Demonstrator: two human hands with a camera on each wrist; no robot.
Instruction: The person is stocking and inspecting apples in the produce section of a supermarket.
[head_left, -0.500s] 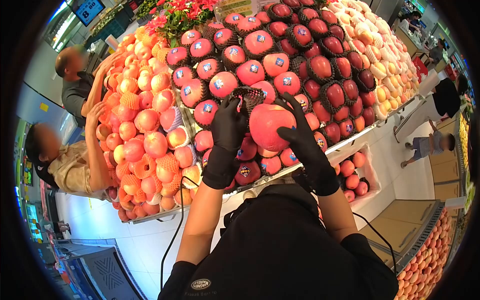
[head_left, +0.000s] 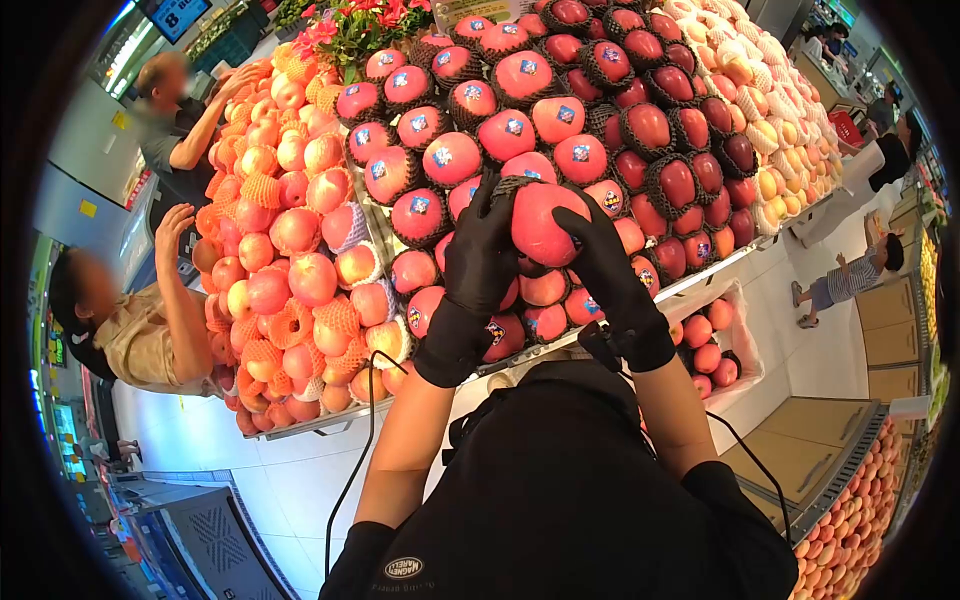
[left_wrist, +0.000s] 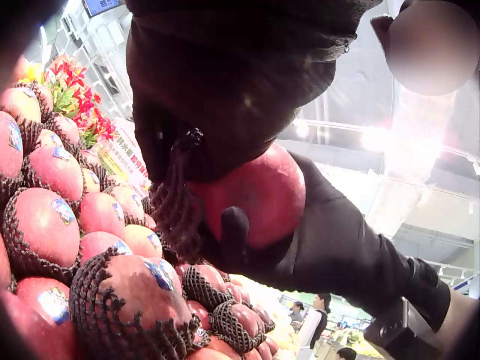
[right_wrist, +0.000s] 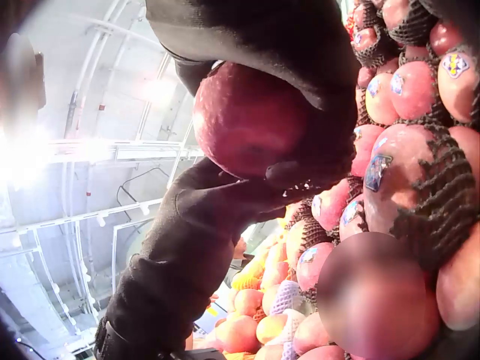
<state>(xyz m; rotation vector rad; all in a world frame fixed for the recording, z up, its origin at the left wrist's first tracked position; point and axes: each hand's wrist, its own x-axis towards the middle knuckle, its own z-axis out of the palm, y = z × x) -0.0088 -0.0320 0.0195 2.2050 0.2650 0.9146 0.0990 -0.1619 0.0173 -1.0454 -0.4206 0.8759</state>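
Now that we've brought the round red apple (head_left: 540, 226) up to the dark mesh net (left_wrist: 170, 201), both seem worked as one between our fingers (head_left: 488, 197): black-gloved right hand (head_left: 606, 266) gripping the apple, black-gloved left hand (head_left: 478, 262) holding the net.

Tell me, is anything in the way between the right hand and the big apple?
Nothing visible but its black glove: the fingers of the right hand touch the apple. The dark foam net shows nearer the left hand, not in between.
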